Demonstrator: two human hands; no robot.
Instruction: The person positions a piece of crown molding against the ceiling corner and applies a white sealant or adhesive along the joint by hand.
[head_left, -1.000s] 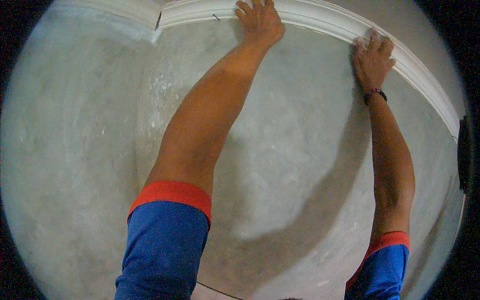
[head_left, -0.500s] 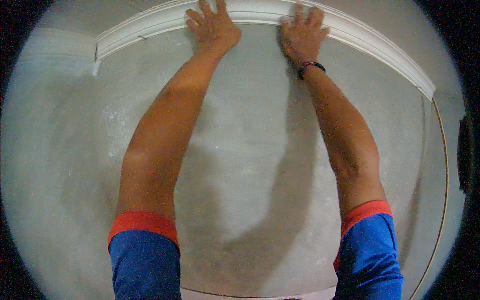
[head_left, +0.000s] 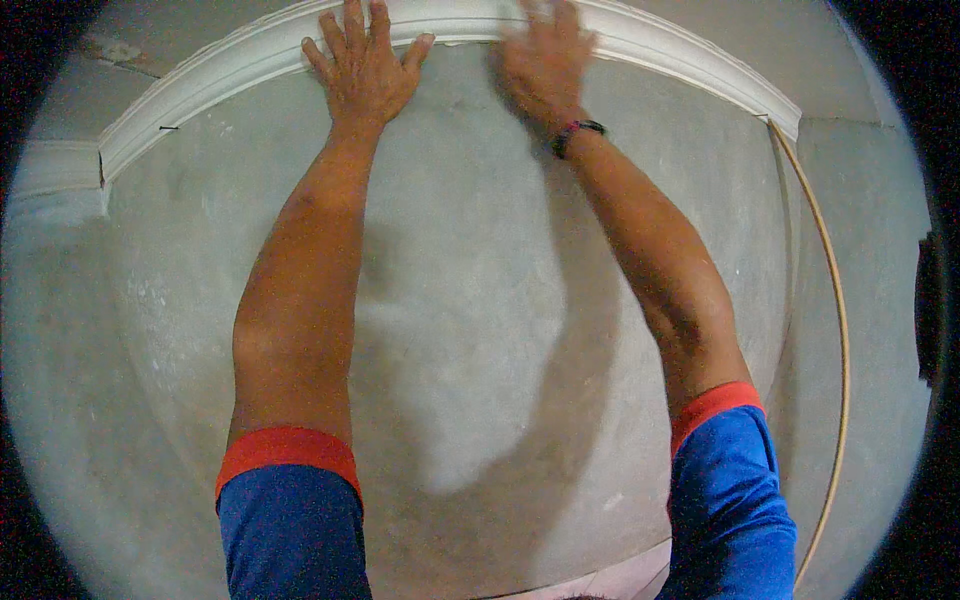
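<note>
Up at crosswise white moulding (head_left: 460,20) with spread left hand (head_left: 364,82) and equally near, blurred but spread right hand (head_left: 545,72).

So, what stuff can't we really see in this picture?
All in the head view:
Left hand: some fingertips, cut off by the top edge.
Right hand: blurred, and also cut by the top edge.
White moulding: parts behind both hands.
Tan cord: lower end, beyond the bottom edge.
Dark shape, far right: too dark to tell.
</note>
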